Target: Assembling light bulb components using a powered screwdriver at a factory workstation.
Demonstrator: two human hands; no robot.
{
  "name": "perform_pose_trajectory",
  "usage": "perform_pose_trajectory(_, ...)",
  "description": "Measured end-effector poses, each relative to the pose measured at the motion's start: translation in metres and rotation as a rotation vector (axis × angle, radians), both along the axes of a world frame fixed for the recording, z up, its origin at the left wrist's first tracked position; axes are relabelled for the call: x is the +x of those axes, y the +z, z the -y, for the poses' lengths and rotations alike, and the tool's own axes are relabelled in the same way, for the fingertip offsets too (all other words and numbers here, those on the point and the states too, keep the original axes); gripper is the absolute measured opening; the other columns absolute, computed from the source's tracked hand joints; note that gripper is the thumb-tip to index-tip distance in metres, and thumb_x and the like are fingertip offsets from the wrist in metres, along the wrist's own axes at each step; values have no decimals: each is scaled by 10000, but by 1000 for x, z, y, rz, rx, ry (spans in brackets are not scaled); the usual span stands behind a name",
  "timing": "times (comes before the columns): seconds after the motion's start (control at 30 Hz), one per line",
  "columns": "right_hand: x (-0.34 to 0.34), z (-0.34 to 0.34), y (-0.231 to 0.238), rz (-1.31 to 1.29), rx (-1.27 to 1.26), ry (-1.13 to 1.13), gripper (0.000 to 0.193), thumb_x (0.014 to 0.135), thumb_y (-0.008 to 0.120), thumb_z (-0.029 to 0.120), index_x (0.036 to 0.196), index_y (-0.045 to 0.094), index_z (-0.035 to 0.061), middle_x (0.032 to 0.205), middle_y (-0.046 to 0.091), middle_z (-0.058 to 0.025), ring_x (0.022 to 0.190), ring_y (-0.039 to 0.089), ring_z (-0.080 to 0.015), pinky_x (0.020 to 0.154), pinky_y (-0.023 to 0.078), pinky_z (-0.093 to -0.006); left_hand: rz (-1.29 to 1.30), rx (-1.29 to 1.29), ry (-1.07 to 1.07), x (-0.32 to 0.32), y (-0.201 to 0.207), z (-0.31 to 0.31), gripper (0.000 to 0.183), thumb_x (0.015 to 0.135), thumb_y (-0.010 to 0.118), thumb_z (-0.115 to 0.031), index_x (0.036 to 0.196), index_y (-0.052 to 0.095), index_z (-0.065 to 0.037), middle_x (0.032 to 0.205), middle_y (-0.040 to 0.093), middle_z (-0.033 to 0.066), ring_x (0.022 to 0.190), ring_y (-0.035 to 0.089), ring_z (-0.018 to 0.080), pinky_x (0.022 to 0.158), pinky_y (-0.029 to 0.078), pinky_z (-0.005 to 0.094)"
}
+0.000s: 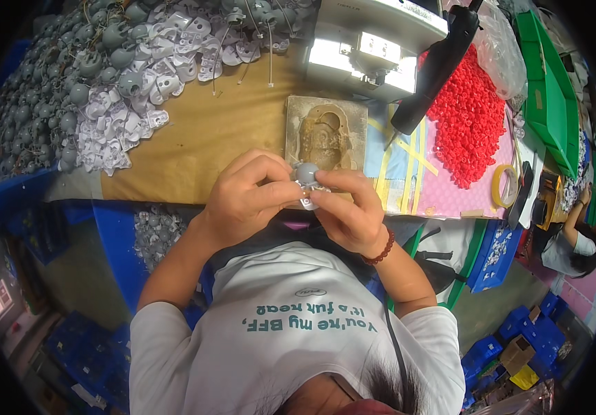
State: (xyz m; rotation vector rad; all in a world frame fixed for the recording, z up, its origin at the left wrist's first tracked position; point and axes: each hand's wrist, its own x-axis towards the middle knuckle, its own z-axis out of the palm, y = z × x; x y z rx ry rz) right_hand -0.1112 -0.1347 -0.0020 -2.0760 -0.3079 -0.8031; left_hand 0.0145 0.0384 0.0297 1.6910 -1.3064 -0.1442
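Both my hands meet at the table's front edge around a small plastic part with a grey dome [305, 172] on top and a white piece [307, 203] below. My left hand [253, 197] pinches it from the left, its fingers curled. From the right, my right hand [353, 211] grips the same part with thumb and forefinger, and the fingertips hide some of it. Just beyond the fingers lies a square block [296, 117] with a hollow shaped into it.
Grey domes [42, 104] and white plastic pieces [121, 124] heap up at the left. A black powered screwdriver [439, 72] hangs beside a lit metal machine [381, 69]. Red pieces [465, 114], yellow tape [504, 187] and a green tray [547, 90] are right; another person [574, 242] sits beyond.
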Motion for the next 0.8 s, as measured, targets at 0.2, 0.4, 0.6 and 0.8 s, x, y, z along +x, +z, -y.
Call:
perform_pose_trajectory(0.2,-1,0,-2,0,-38,4,456,652,784,-7,1096,688,23,1119,617,-198,889,658,-341,739,559,-393,136,7,6,-1,2,-2,283,628,814,5,875,696,-71,834,615,51,850,652,267,692,512,349)
perform_pose_trajectory(0.4,-1,-1,-2,-32,-48,-18,383,642,769,-26,1008,664,9,1067,618,-185,861,656,-328,703,560,-363,244,-9,-27,1,4,2,260,632,765,1,874,698,-65,823,625,52,835,663,260,699,521,366)
perform_pose_trajectory(0.6,4,2,4,-24,-96,10,355,649,740,-37,987,633,-33,1002,618,-179,824,648,-321,668,548,-359,245,-2,-5,-1,3,6,226,652,781,-31,858,691,-48,800,614,57,830,666,259,673,521,356)
perform_pose_trajectory(0.8,4,1,-1,11,-100,43,364,653,719,-48,1000,609,-65,1007,618,-192,804,641,-330,655,546,-374,245,13,-5,-3,4,7,221,652,791,-48,848,688,-37,760,582,57,847,670,267,644,509,347)
